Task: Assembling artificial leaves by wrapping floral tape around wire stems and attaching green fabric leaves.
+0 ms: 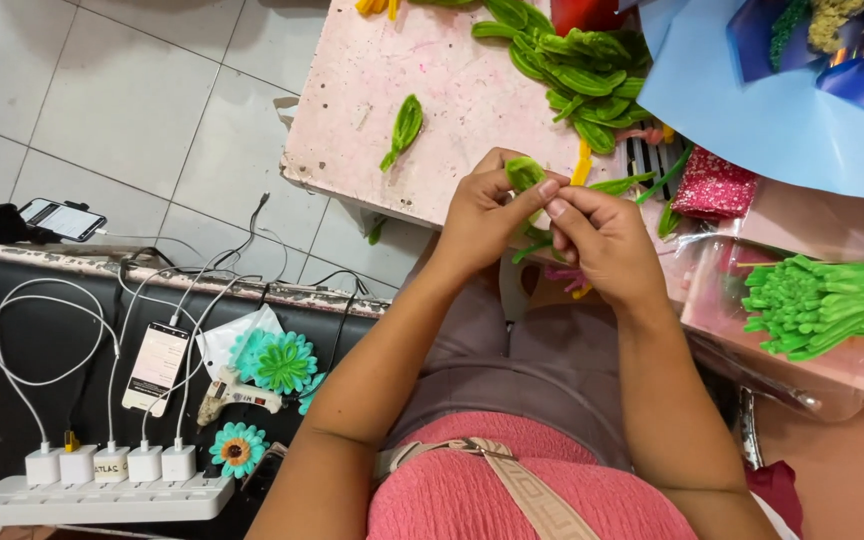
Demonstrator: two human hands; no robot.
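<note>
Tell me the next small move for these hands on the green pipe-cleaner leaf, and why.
Probably set it down with the pile of finished leaves. The left hand and right hand pinch a green pipe-cleaner leaf that already looks looped like those on the pink table.

Both hands (542, 225) raised together, fingertips pinched closed.

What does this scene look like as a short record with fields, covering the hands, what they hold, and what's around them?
left hand: pinches a green pipe-cleaner leaf
right hand: fingertips meet the same leaf
work surface: pink table
on table: single green leaf, pile of green leaves
at right: bundle of green pipe cleaners
at left: power strip with chargers, phone, teal flowers
</note>
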